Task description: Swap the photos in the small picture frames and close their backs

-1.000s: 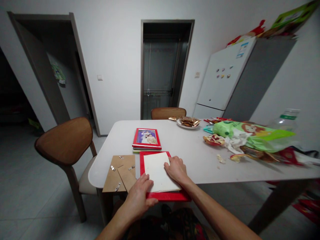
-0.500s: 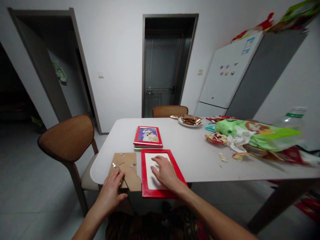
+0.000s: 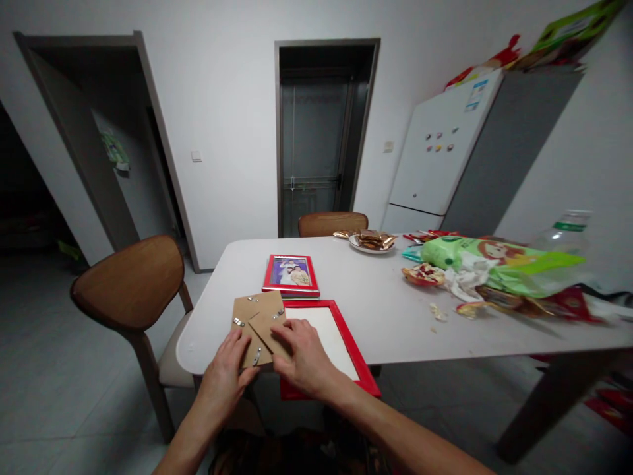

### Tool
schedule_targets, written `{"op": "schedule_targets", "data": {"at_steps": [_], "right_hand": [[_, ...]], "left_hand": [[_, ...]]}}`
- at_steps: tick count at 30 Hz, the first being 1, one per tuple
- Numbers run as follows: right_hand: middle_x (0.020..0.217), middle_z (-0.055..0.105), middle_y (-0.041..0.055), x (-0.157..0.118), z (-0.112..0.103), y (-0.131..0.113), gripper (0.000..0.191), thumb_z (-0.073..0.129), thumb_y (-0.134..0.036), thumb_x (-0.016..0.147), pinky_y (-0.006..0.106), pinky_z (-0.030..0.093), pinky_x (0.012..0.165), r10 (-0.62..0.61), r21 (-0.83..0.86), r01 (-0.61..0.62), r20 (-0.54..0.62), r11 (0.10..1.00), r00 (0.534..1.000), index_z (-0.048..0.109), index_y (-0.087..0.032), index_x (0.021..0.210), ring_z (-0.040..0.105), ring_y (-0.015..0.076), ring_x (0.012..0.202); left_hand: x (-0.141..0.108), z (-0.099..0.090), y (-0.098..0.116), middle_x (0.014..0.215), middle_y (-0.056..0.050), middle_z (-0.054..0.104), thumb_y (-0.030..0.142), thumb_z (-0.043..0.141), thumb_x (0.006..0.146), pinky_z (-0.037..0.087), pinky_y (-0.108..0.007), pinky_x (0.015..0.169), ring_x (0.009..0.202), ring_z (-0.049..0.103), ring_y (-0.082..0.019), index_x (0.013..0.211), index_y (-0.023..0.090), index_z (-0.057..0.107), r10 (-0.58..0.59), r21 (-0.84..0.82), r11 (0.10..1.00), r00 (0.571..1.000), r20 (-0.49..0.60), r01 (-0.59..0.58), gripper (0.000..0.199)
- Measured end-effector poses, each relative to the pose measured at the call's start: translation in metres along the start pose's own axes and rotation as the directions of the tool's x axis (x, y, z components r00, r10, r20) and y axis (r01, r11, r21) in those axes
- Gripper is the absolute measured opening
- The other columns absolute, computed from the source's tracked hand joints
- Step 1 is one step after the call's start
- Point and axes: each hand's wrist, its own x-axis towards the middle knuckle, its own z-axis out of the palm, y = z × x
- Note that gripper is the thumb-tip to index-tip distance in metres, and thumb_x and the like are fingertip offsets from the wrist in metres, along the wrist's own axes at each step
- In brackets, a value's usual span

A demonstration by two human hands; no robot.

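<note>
A brown backing board (image 3: 262, 310) with several metal clips is tilted above the table's front edge, between my two hands. My left hand (image 3: 225, 369) grips its lower left edge, thumb below it. My right hand (image 3: 301, 356) has its fingers on the board's right side, thumb at the lower edge. Partly under the board and my right hand lies a red frame (image 3: 346, 336) with a white sheet (image 3: 330, 330) inside, jutting past the table edge. Behind it, a smaller red frame with a photo (image 3: 291, 273) rests on the table.
On the white table (image 3: 386, 330) stand a plate of wrapped snacks (image 3: 372, 244), a piece of fruit (image 3: 424, 274), a crumpled tissue (image 3: 465, 280) and a green bag (image 3: 499, 260). Wooden chairs (image 3: 131, 284) are at the left and far side.
My left hand has taken hold of the backing board, now lifted, turned and shifted right over the red frame's edge. My right hand has moved left from the white sheet onto the board.
</note>
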Motion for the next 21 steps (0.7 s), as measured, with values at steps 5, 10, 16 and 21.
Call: {"op": "schedule_targets", "data": {"at_steps": [5,10,16,21], "right_hand": [[0.101,0.054,0.0069,-0.036,-0.040,0.041,0.041,0.051,-0.020,0.063,0.034,0.034,0.085,0.089,0.016,-0.089,0.008,0.996,0.996,0.057,-0.020,0.103,0.045,0.0201,0.094],[0.102,0.056,0.0081,-0.062,-0.051,0.071,0.039,0.049,-0.022,0.063,0.033,0.035,0.085,0.185,-0.062,-0.183,0.027,0.981,0.982,0.059,-0.018,0.101,0.048,0.0202,0.094],[0.101,0.057,0.0080,-0.063,-0.044,0.078,0.039,0.050,-0.025,0.063,0.033,0.034,0.085,0.223,-0.142,-0.218,0.022,0.966,0.974,0.061,-0.018,0.100,0.048,0.0198,0.094],[0.104,0.056,0.0080,-0.063,-0.040,0.079,0.039,0.051,-0.028,0.064,0.034,0.032,0.086,0.225,-0.196,-0.215,0.031,0.957,0.974,0.060,-0.019,0.101,0.046,0.0210,0.096]], "left_hand": [[0.006,0.013,0.064,0.127,-0.013,0.042,0.019,0.055,0.068,0.030,-0.040,0.099,0.119,0.035,-0.022,0.111,0.015,0.048,0.091,-0.124,0.990,0.981,0.172,-0.070,0.044],[0.012,0.031,0.091,0.126,-0.015,0.043,0.021,0.059,0.067,0.030,-0.039,0.099,0.118,0.037,-0.024,0.109,0.013,0.050,0.151,-0.174,0.979,0.953,0.264,-0.107,0.044],[0.016,0.038,0.089,0.125,-0.016,0.044,0.025,0.061,0.066,0.027,-0.043,0.099,0.117,0.038,-0.026,0.108,0.012,0.051,0.152,-0.096,0.987,0.933,0.327,-0.127,0.045],[0.017,0.037,0.084,0.126,-0.014,0.043,0.033,0.057,0.071,0.024,-0.046,0.098,0.117,0.037,-0.025,0.109,0.015,0.051,0.154,-0.108,0.986,0.924,0.350,-0.123,0.043]]}}
